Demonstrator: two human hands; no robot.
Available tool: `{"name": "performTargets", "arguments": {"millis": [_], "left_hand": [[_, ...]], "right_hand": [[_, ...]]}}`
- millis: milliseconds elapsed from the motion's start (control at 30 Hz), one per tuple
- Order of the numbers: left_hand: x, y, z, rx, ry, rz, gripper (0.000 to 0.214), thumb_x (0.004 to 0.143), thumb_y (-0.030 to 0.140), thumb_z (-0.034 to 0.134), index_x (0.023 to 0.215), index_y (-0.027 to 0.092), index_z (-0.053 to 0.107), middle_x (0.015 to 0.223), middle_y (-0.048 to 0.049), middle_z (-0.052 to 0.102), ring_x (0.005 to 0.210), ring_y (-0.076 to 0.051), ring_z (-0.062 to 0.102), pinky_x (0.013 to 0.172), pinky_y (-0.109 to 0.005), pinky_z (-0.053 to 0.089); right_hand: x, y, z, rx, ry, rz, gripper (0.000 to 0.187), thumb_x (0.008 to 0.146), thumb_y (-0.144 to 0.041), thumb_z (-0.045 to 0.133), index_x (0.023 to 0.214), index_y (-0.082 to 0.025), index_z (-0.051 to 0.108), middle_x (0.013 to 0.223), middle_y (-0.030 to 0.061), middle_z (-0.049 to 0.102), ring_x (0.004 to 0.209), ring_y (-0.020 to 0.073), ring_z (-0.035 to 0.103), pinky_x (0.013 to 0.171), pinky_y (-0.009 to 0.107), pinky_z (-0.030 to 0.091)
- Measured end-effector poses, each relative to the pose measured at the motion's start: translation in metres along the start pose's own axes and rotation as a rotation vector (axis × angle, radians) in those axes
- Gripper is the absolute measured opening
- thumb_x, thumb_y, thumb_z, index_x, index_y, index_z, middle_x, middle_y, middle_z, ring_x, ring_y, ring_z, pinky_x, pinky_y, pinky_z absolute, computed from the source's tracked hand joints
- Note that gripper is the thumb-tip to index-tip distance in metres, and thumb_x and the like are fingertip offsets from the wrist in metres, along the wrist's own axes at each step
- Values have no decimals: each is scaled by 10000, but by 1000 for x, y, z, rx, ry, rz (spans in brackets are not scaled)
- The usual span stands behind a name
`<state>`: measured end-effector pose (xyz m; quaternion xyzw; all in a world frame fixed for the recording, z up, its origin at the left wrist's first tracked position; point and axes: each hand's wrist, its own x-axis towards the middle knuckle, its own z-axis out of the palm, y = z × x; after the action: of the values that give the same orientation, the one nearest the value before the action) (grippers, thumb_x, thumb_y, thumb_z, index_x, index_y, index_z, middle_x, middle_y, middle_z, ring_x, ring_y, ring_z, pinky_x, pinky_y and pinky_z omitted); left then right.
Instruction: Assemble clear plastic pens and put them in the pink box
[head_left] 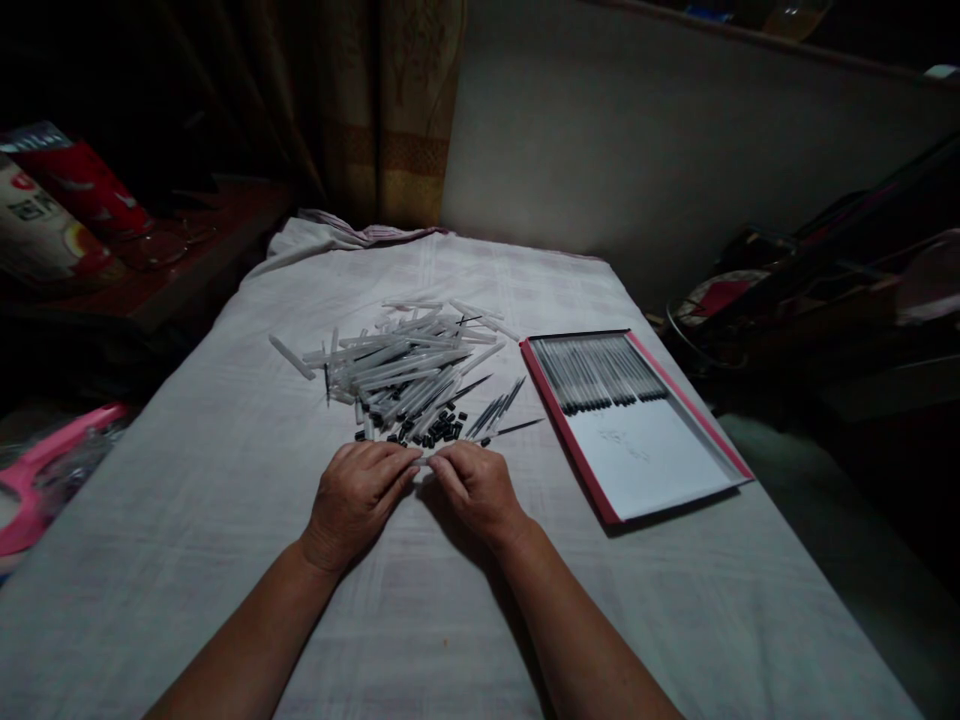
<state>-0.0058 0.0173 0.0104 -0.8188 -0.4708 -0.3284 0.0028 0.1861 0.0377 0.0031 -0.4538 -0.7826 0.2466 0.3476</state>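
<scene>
Close to the heap, my left hand (pixel 365 488) and my right hand (pixel 478 484) almost meet, fingertips pinched. Between them shows a short piece of a pale pen barrel (pixel 422 461); the fingers hide the rest. Just beyond lies a loose pile of translucent pen barrels (pixel 409 365). Small black caps (pixel 444 427) are scattered at its near edge, right in front of my fingers. Several thin dark refills (pixel 495 408) lie to the right of the caps, and a single refill (pixel 519 426) points toward the box.
At the right, a shallow red-edged box (pixel 652 470) holds a row of black-ended pens (pixel 600 370) along its far side. A white cloth (pixel 420 640) covers the table. A pink plastic object (pixel 56 460) sits off the left edge; a side table (pixel 202 240) carries packages and glasses.
</scene>
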Motion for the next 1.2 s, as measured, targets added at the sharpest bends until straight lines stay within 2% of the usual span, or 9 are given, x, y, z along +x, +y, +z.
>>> {"name": "performTargets", "arguments": {"millis": [100, 200, 267, 467, 633, 767, 933, 1067, 1200], "left_hand": [[0, 1, 0, 4, -6, 11, 251, 995, 338, 505, 1058, 203, 708, 922, -53, 759, 824, -193, 670, 747, -335, 455], [0, 0, 1, 12, -8, 7, 252, 994, 332, 505, 1069, 202, 707, 923, -55, 757, 827, -194, 670, 744, -334, 453], [0, 0, 1, 10, -11, 1, 244, 989, 327, 517, 1074, 203, 710, 923, -58, 755, 835, -196, 671, 750, -334, 452], [0, 1, 2, 12, -9, 13, 225, 986, 321, 528, 1068, 205, 702, 919, -52, 752, 831, -192, 665, 756, -330, 451], [1, 3, 1, -4, -9, 19, 230, 985, 318, 525, 1059, 206, 712, 901, -52, 750, 818, -189, 668, 745, -332, 456], [1, 4, 2, -7, -21, 11, 228, 981, 323, 528, 1049, 217, 718, 901, -50, 749, 823, -189, 669, 755, -333, 460], [1, 5, 3, -16, -24, 18, 230, 984, 322, 526, 1045, 205, 714, 904, -55, 747, 820, -191, 666, 758, -333, 459], [1, 5, 3, -20, -29, 19, 228, 981, 323, 529, 1049, 211, 715, 905, -54, 750, 824, -189, 669, 757, -332, 464], [0, 3, 4, -23, -36, 18, 230, 981, 324, 529, 1051, 206, 714, 918, -57, 753, 832, -192, 674, 755, -338, 469]], "right_hand": [[-1, 0, -2, -20, -27, 30, 353, 979, -339, 473, 697, -212, 643, 671, 49, 659, 660, 168, 602, 648, 273, 447], [-3, -2, -5, 84, -4, 59, 188, 940, -313, 519, 905, -208, 672, 791, 49, 695, 711, 167, 624, 672, 266, 468], [-5, -3, -6, 146, 14, 58, 166, 903, -272, 547, 1004, -200, 659, 859, 51, 704, 748, 165, 637, 709, 264, 486], [-7, -4, -6, 113, -2, 72, 187, 939, -275, 507, 842, -208, 651, 768, 44, 683, 714, 167, 623, 682, 270, 473], [-10, -3, -6, 149, 26, 85, 157, 882, -250, 565, 1009, -204, 645, 826, 45, 701, 717, 171, 633, 687, 276, 488], [-14, -1, -7, 130, 14, 54, 157, 922, -258, 510, 889, -210, 656, 796, 51, 696, 730, 179, 637, 704, 284, 491], [-15, -1, -7, 132, 10, 66, 158, 889, -256, 570, 1021, -206, 642, 858, 51, 705, 747, 174, 639, 713, 282, 493], [-15, -1, -7, 86, 6, 28, 152, 931, -265, 508, 902, -206, 644, 804, 53, 692, 737, 177, 631, 703, 287, 484], [-16, 0, -7, 92, 11, 54, 167, 902, -250, 540, 1034, -208, 634, 861, 51, 704, 761, 177, 642, 720, 282, 493]]}}
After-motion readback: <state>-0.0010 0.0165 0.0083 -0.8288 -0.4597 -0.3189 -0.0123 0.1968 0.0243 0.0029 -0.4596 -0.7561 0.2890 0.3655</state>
